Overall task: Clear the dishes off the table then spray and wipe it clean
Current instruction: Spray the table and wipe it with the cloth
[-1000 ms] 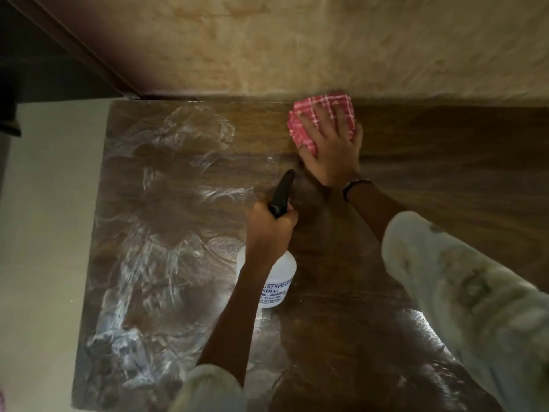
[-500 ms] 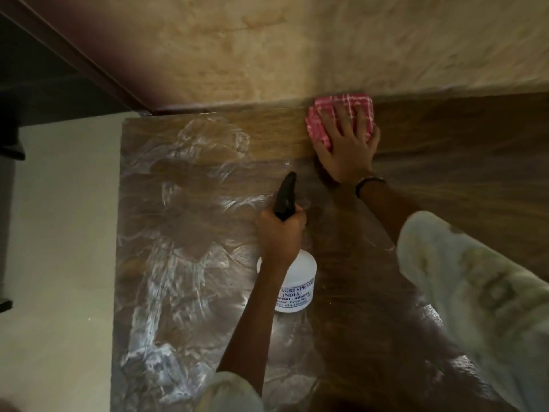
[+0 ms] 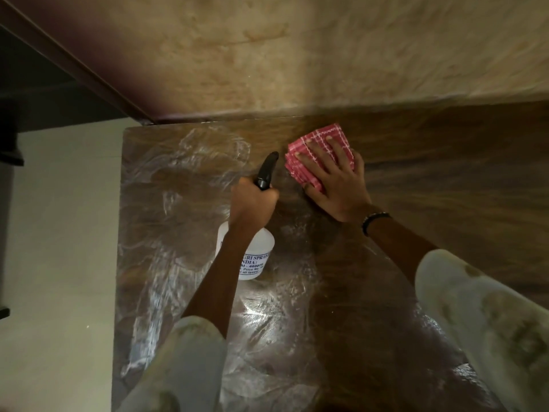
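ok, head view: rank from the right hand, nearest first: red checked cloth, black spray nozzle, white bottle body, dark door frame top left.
1. Red checked cloth: under the right hand, pressed flat on the table.
2. Black spray nozzle: just to its left, held by the left hand.
3. White bottle body: lower left, nearer the camera.
4. Dark door frame: far upper left.

2 bare forearms below pale, mottled short sleeves (image 3: 487,319); dark beaded bracelet (image 3: 375,220) around right wrist, toward 2 o'clock.
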`<state>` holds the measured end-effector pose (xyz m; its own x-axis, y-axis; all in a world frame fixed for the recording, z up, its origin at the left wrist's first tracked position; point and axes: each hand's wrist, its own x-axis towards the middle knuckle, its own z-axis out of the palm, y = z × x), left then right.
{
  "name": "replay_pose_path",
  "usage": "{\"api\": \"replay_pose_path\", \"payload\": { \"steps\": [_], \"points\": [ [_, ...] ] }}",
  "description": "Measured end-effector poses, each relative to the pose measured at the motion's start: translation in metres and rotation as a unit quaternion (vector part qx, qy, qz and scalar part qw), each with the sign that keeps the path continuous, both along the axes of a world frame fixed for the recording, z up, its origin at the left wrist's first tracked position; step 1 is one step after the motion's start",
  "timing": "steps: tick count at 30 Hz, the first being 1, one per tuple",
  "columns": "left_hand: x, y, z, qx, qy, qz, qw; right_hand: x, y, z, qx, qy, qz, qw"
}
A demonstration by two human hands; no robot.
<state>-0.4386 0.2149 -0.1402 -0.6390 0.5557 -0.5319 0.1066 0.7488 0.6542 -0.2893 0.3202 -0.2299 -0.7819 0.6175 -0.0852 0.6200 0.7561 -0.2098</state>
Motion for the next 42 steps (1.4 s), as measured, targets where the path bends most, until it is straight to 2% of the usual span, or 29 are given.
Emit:
{"api": "replay_pose_path", "payload": {
  "steps": [12, 20, 25, 28, 31, 35, 37, 39, 42],
  "points": [
    [-0.027, -0.004, 0.000, -0.013, 0.009, -0.022, 1.000, -0.007, 0.006, 0.002, -0.012, 0.007, -0.002, 1.000],
    [-0.046, -0.017, 0.002, 0.010, -0.008, 0.006, 1.000, -0.108, 0.000, 0.008, -0.042, -0.004, -0.100, 0.994],
    [-0.039, -0.020, 0.005, 0.038, 0.013, -0.024, 0.999, -0.091, -0.032, 0.006, -0.019, 0.032, 0.072, 0.997],
    [-0.040, -0.022, 0.005, 0.042, 0.011, -0.030, 0.999, -0.046, -0.028, 0.002, 0.007, 0.024, 0.111, 0.994],
    [-0.041, -0.023, 0.005, 0.044, 0.005, -0.025, 0.999, -0.036, -0.012, 0.000, 0.007, 0.024, 0.047, 0.999],
    [-0.044, -0.024, 0.003, 0.051, -0.017, -0.008, 0.999, -0.085, -0.007, 0.004, -0.009, 0.022, -0.077, 0.997],
    [-0.049, -0.025, 0.003, 0.052, -0.027, 0.009, 0.998, -0.116, -0.013, 0.008, -0.019, 0.007, -0.101, 0.995],
    [-0.052, -0.025, 0.002, 0.047, -0.032, 0.021, 0.998, -0.135, -0.024, 0.009, -0.022, -0.009, -0.064, 0.998],
    [-0.055, -0.025, 0.001, 0.033, -0.035, 0.041, 0.998, -0.123, -0.045, 0.002, -0.008, 0.006, 0.051, 0.999]
  ]
}}
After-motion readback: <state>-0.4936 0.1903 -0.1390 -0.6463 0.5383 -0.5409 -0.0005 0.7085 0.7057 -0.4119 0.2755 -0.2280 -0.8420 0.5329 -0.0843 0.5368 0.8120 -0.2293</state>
